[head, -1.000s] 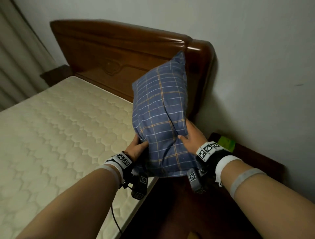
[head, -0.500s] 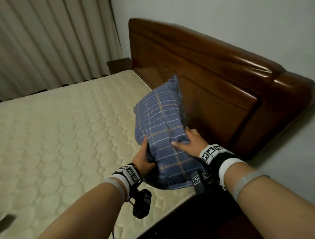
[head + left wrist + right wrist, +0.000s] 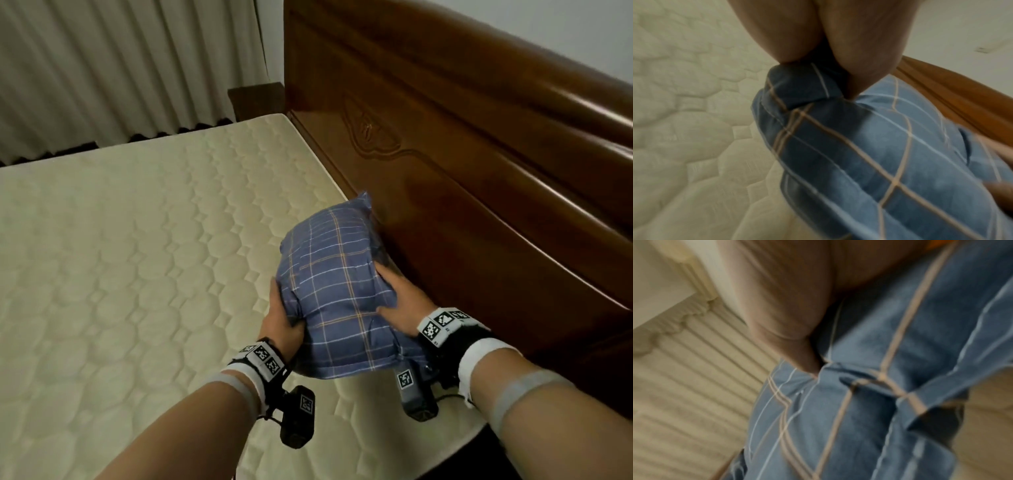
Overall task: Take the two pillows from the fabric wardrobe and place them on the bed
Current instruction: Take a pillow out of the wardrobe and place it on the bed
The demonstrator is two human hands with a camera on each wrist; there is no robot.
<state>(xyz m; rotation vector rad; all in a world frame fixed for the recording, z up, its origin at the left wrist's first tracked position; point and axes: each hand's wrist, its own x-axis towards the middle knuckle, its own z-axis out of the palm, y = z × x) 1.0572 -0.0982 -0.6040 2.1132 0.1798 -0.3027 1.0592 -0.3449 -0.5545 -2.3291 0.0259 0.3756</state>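
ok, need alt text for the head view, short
Both hands, left hand and right hand, grip a blue plaid pillow over the quilted cream mattress, close to the dark wooden headboard. Pleated curtains hang behind the bed.

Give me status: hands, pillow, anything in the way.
Left hand and right hand both grip the pillow. Pillow over the mattress corner by the headboard; can't tell if it's touching down. Nothing in the way.

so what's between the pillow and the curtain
Only bare quilted mattress lies between the blue plaid pillow and the curtain, as the head view shows. No second pillow is there.
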